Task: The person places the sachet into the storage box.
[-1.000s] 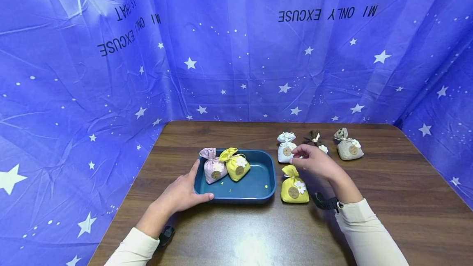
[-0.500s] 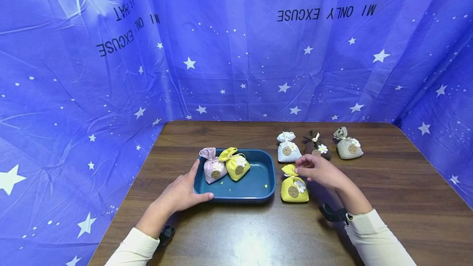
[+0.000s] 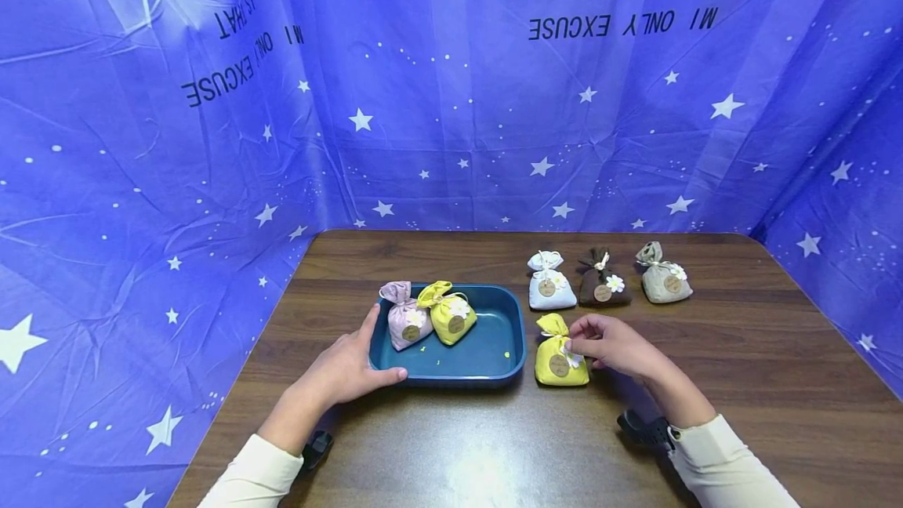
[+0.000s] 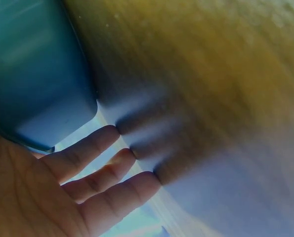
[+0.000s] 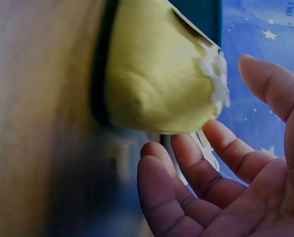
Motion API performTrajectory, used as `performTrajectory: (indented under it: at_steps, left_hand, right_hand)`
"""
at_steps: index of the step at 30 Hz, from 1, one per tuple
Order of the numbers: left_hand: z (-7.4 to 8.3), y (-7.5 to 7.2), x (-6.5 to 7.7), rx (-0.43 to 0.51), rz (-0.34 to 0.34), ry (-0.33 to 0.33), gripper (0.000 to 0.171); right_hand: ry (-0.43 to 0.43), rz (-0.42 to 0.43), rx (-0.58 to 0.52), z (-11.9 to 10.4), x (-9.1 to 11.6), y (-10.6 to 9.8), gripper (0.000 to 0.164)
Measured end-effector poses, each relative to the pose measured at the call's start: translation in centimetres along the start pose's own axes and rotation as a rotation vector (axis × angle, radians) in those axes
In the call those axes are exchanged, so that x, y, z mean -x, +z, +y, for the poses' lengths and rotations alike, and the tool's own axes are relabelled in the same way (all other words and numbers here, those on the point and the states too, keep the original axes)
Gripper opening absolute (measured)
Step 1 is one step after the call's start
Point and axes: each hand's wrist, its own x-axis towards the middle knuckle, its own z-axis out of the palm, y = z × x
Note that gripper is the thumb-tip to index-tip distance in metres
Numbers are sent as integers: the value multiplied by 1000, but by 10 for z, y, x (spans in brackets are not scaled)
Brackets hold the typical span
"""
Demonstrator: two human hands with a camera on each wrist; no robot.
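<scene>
A small yellow cloth sachet point(image 3: 550, 375) with a tied neck, round tag and white flower stands right of the teal tray point(image 3: 487, 355). My right hand point(image 3: 614, 347) is at its right side, fingertips close to the cloth and thumb over the flower. In the right wrist view the thumb point(image 5: 265, 81) is spread away from the sachet. My left hand point(image 3: 346, 371) rests at the tray's left end, fingers extended along its outside and thumb by the front rim. Inside the tray lie a lilac sachet point(image 3: 400, 334) and another yellow sachet point(image 3: 446, 326).
Behind the yellow sachet stand a white sachet point(image 3: 546, 292), a dark brown sachet point(image 3: 591, 288) and a beige sachet point(image 3: 659, 287). Small yellow bits lie on the tray floor. A blue starry cloth point(image 3: 480, 116) hangs behind the wooden table point(image 3: 395, 453).
My right hand has moved from over the white and brown sachets toward me, down to the right side of the yellow sachet. My left hand has stayed at the tray.
</scene>
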Motion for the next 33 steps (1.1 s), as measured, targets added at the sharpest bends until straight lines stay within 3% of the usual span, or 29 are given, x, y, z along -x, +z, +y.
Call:
performTrajectory:
  at_steps: [12, 33]
  left_hand:
    - [-1, 0, 0, 0, 0, -8, 123]
    - [-2, 1, 0, 2, 7, -11, 123]
  right_hand:
    - [-16, 2, -17, 4, 2, 13, 37]
    - [-51, 12, 26, 6, -4, 14, 29]
